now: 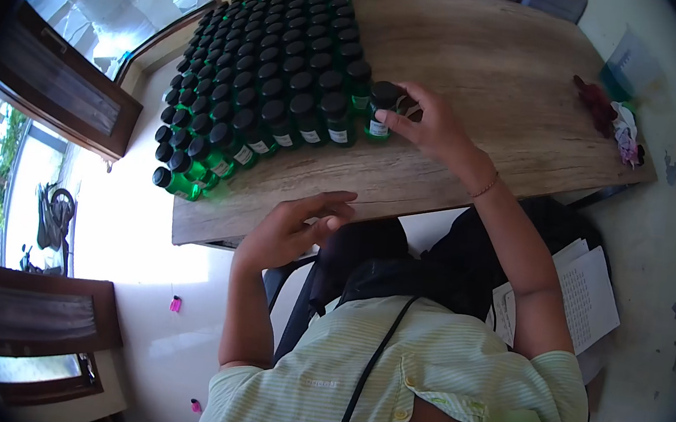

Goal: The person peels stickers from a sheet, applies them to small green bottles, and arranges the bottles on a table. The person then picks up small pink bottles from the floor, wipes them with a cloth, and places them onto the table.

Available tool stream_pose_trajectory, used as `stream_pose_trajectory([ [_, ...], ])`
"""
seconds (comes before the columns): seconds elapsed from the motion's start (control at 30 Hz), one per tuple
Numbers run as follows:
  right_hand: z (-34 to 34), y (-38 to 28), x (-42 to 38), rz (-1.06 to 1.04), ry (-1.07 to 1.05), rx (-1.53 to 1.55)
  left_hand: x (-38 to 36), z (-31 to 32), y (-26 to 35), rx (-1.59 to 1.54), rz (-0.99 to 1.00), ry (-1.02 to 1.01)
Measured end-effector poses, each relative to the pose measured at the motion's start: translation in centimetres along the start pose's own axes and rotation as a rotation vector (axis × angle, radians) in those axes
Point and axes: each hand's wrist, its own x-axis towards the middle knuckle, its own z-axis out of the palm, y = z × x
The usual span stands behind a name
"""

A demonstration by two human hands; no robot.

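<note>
My right hand [437, 129] grips a small green bottle [379, 130] with a black cap and a white label, thumb on its near side. The bottle stands upright at the right edge of a dense block of similar bottles [305, 118], apart from the nearest ones. These bottles all have black caps, and the front ones show white labels. My left hand [291, 227] hovers near the table's front edge with its fingers loosely stretched and nothing in it.
The wooden table [485, 70] reaches right toward a clear plastic container [626, 68] and a dark red cloth [595, 104]. Printed papers [589, 295] lie beside my right side. Small pink items [175, 303] are on the floor at left, near open windows.
</note>
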Motion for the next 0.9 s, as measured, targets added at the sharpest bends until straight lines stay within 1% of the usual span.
stream_pose_trajectory([
  [0.03, 0.5, 0.3, 0.5, -0.015, 0.009, -0.009, -1.0, -0.4, -0.9, -0.009, 0.006, -0.037],
  [0.07, 0.9, 0.9, 1.0, -0.031, 0.013, -0.016, -2.1, -0.5, -1.6, -0.005, 0.04, 0.013],
  [0.17, 2.1, 1.1, 1.4, -0.052, 0.011, -0.043, -4.9, -1.2, -3.6, -0.021, 0.006, -0.018],
  [0.2, 2.5, 1.2, 1.6, -0.054, 0.021, -0.055, -5.9, -1.0, -4.2, -0.038, -0.002, 0.028],
  [0.3, 2.7, 1.3, 1.7, -0.05, 0.04, -0.054, -8.4, -0.7, -5.4, 0.169, -0.177, 0.176],
  [0.33, 2.3, 1.7, 1.4, -0.041, 0.05, -0.049, -9.2, -0.4, -6.3, 0.23, -0.24, 0.259],
  [0.43, -0.6, 4.8, 1.0, -0.072, 0.105, -0.034, -11.5, 0.8, -10.5, 0.348, -0.255, 0.614],
  [0.5, -3.5, 5.7, 0.3, 0.047, 0.164, -0.045, -12.8, 0.1, -12.1, 0.082, -0.479, 0.937],
  [0.57, -7.3, 7.0, -0.8, 0.15, 0.22, -0.072, -13.6, -1.1, -13.1, -0.131, -0.301, 1.43],
  [0.63, -10.4, 9.5, -1.3, 0.219, 0.251, -0.095, -13.1, -3.2, -12.4, 0.05, -0.253, 1.638],
  [0.7, -11.8, 10.2, -2.1, 0.284, 0.302, -0.066, -11.9, -5.8, -11.3, 0.08, -0.252, 1.623],
  [0.77, -12.3, 10.7, -2.9, 0.312, 0.318, -0.008, -10.5, -8.7, -11.8, 0.04, -0.185, 1.535],
  [0.8, -12.2, 10.8, -3.0, 0.31, 0.307, 0.031, -9.6, -10.0, -11.8, 0.118, -0.273, 1.497],
  [0.9, -12.1, 9.7, -2.8, 0.376, 0.323, 0.139, -6.8, -9.8, -11.6, 0.33, -0.48, 1.499],
])
